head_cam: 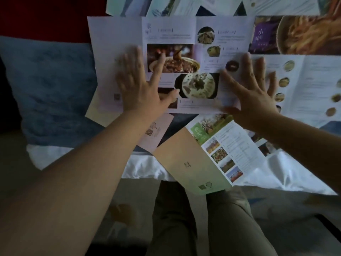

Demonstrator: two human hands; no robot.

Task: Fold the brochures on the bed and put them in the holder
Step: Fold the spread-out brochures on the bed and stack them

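Note:
An unfolded food brochure [171, 34] with dish photos lies flat on the bed in front of me. My left hand [142, 84] lies over its left part with fingers spread and straight. My right hand [252, 89] lies over its right edge, fingers also spread, the thumb pointing left. Both hands look blurred. Whether the palms press the paper or hover just above it I cannot tell. No holder is in view.
More open brochures lie around: one with round food pictures [302, 80] at the right, a beige and green one [193, 163] near the bed's edge, several at the back [166, 6]. A blue pillow [55, 89] sits at the left. My legs [203, 228] stand against the white sheet [144, 167].

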